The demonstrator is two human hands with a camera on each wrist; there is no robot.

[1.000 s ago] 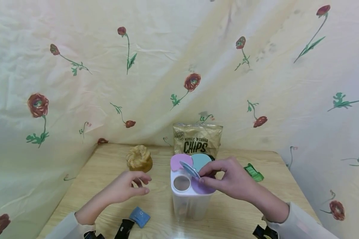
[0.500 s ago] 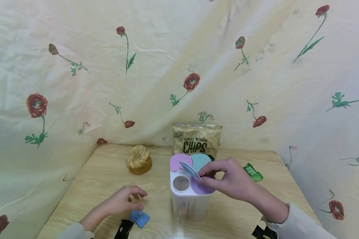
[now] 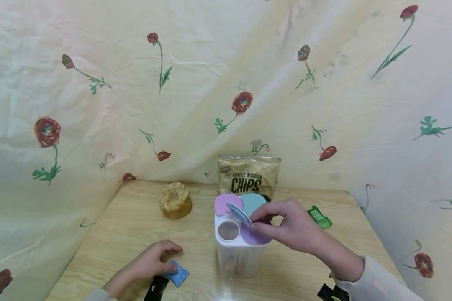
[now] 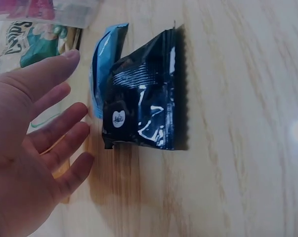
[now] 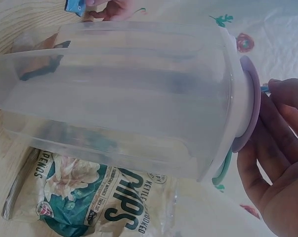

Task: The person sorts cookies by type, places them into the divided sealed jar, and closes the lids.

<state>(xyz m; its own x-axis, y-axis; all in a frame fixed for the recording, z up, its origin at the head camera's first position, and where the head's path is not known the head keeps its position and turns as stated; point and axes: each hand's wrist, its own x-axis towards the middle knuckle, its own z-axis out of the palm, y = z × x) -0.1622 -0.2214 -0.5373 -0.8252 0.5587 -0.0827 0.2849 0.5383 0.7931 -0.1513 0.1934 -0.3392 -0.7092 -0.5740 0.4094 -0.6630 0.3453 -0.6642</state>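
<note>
My right hand (image 3: 291, 225) pinches a light-blue round lid (image 3: 238, 213), tilted up above the clear plastic storage container (image 3: 239, 259). Beneath that lid the front-left round opening (image 3: 229, 230) is uncovered. A pink lid (image 3: 226, 204), a teal lid (image 3: 253, 203) and a purple lid (image 3: 254, 235) cover the other openings. My left hand (image 3: 152, 260) is low over the table beside a small blue packet (image 3: 178, 275), fingers loosely bent and holding nothing. In the left wrist view a gap shows between its fingers and the blue packet (image 4: 103, 69). A black packet (image 4: 141, 101) lies against the blue one.
Behind the container stands a gold chips bag (image 3: 248, 175). A round bread-like bun (image 3: 175, 200) sits at the back left, a green packet (image 3: 319, 217) at the right. An orange-brown and black item (image 5: 42, 61) lies inside the container. Flowered cloth (image 3: 196, 104) hangs behind the table.
My left hand has come down and slightly toward me, from near the bun to beside the blue packet. My right hand and the lifted lid have stayed in place.
</note>
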